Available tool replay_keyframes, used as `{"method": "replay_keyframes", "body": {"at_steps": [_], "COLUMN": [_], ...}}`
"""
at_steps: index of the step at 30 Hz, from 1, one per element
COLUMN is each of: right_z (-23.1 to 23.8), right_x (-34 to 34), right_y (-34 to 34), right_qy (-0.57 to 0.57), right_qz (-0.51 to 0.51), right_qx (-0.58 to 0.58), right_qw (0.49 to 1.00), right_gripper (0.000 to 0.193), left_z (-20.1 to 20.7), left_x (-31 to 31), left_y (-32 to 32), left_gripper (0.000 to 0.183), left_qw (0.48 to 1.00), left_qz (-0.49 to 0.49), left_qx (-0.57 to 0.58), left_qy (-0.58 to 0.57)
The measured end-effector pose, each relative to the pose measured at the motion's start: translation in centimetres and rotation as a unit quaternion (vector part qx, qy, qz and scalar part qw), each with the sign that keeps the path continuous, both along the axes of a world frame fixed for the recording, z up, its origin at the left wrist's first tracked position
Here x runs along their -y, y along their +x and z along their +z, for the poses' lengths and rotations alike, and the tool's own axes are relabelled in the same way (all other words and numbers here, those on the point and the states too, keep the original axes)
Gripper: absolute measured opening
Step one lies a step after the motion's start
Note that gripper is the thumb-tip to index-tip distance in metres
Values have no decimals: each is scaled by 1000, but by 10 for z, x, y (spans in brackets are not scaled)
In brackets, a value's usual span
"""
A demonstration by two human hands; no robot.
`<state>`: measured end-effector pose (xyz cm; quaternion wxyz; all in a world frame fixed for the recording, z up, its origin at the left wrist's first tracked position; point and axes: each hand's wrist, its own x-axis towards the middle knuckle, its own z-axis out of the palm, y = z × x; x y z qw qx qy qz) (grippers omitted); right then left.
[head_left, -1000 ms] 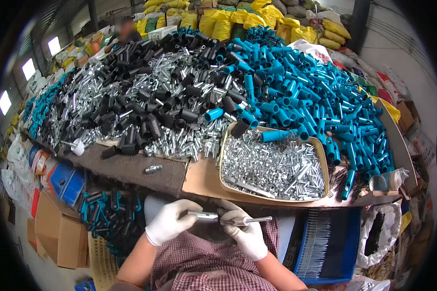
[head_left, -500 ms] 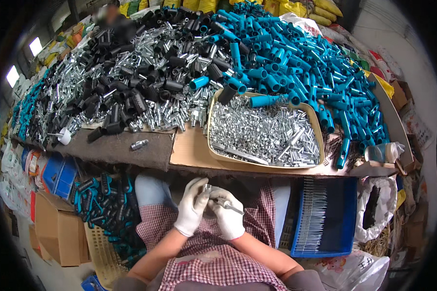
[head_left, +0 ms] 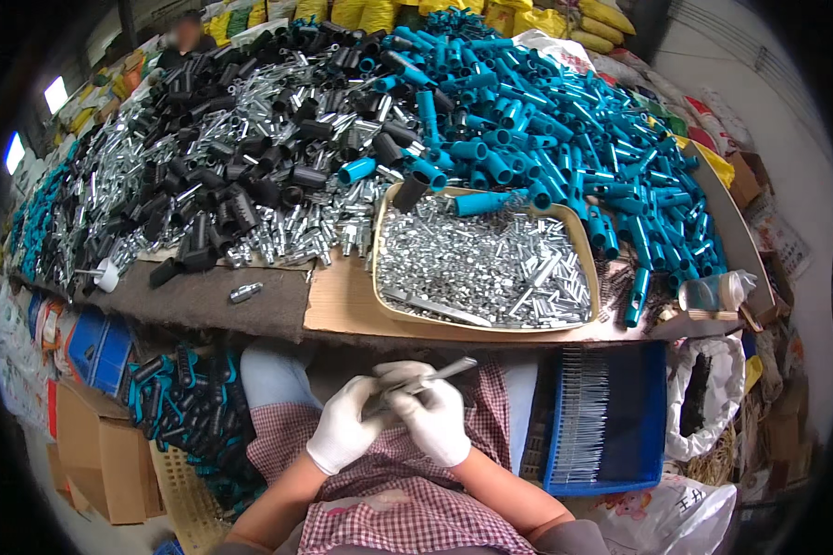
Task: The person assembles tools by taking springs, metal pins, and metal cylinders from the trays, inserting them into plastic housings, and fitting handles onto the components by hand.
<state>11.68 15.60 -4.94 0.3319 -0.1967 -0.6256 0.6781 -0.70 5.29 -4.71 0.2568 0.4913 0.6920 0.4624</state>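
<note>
Both my hands wear white gloves and meet over my lap, below the table edge. My left hand (head_left: 344,425) and my right hand (head_left: 433,418) together grip a thin silver metal rod (head_left: 444,373) that sticks out up and to the right. Just beyond them on the table lies a beige tray (head_left: 380,298) filled with small silver metal parts (head_left: 491,264). Behind the tray rise heaps of teal plastic handles (head_left: 546,120), black handles (head_left: 241,129) and silver metal pieces (head_left: 292,227).
A blue crate (head_left: 652,416) of thin metal rods stands at my right, with a white sack (head_left: 703,398) beside it. Cardboard boxes (head_left: 102,449) and a crate of black and teal handles (head_left: 185,407) sit at my left. Another person is at the far side (head_left: 187,37).
My hands have stayed together at my lap with the rod; its free end now points up to the right. The view has tilted slightly downward.
</note>
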Motion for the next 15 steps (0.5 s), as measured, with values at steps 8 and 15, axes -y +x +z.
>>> {"method": "replay_keyframes", "body": {"at_steps": [8, 15], "right_z": [66, 93], "right_x": [-37, -159], "right_y": [18, -11], "right_qy": [151, 605], "right_qz": [83, -54], "right_qx": [98, 279], "right_qw": [980, 744], "right_gripper": [61, 37], "left_z": [-2, 14], "left_x": [14, 13], "left_y": [-1, 1], "left_gripper": [34, 31], "left_qw": [995, 988], "left_qz": [32, -14], "left_qx": [90, 140], "left_qy": [10, 67]}}
